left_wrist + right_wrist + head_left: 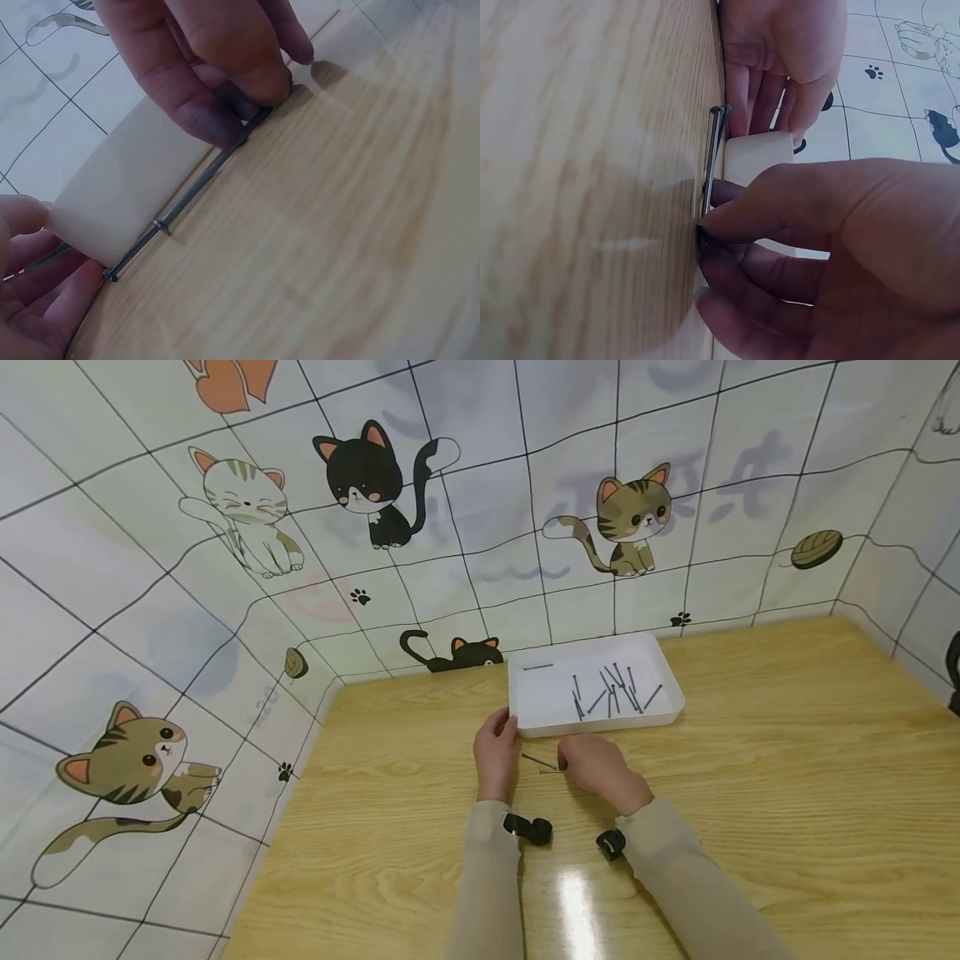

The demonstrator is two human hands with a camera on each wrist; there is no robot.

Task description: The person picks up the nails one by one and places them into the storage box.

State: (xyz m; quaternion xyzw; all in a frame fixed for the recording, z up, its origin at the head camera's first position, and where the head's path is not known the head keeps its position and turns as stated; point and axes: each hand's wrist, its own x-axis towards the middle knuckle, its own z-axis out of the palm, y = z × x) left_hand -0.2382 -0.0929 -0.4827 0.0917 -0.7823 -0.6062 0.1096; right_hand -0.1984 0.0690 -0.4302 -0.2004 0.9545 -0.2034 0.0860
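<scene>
Two dark metal nails (540, 762) lie close over the wooden table in front of the tray, heads pointing left. My right hand (600, 768) pinches them at their other ends between thumb and fingertips. The two nail shanks (191, 191) run almost side by side in the left wrist view, one head further out than the other. At the front left corner of the white tray (592, 725), my left hand (496, 756) holds the wall, thumb at the rim and fingers along the outside. Several more nails (611, 691) lie loose inside the tray, mostly toward its right half.
The tray stands at the back of the wooden table (780, 777), close to a wall covering (495, 510) printed with cats and grid lines. A single nail (537, 667) lies apart in the tray's back left. A dark object (954, 672) shows at the right edge.
</scene>
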